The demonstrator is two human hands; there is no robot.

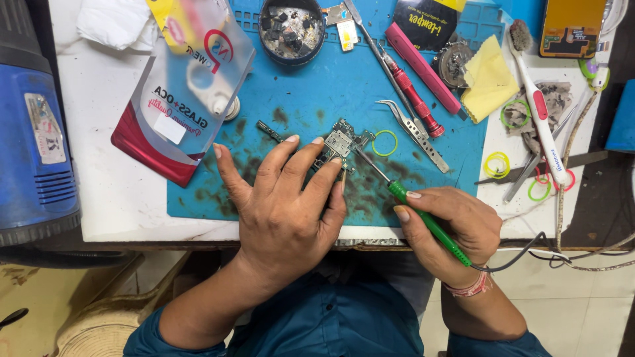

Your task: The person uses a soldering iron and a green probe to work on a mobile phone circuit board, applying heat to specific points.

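1. The left hand point(281, 205) lies palm down on the blue work mat point(317, 99), its fingers point(316, 173) spread apart and pressed flat, the tips pinning the near edge of a small phone circuit board point(342, 143).
2. The circuit board sits near the middle of the mat, flat, on a patch smeared with dark residue.
3. The right hand point(456, 228) has its fingers clamped around a green-handled soldering iron point(430, 225), held like a pen; the metal tip slants up-left and meets the board's right side.
4. A dark cable point(522, 254) runs from the iron's rear end off to the right over the worktop point(99, 192) edge.
5. Just right of the board lies a green rubber band point(385, 143), then curved metal tweezers point(411, 129) and a red-handled screwdriver point(413, 99).
6. Farther back stands a round dish of small dark parts point(291, 30).
7. Left of the mat, a red and clear plastic packet point(178, 92) lies partly on the mat's corner.
8. A yellow cloth point(488, 79) and a white brush point(539, 112) lie to the right.
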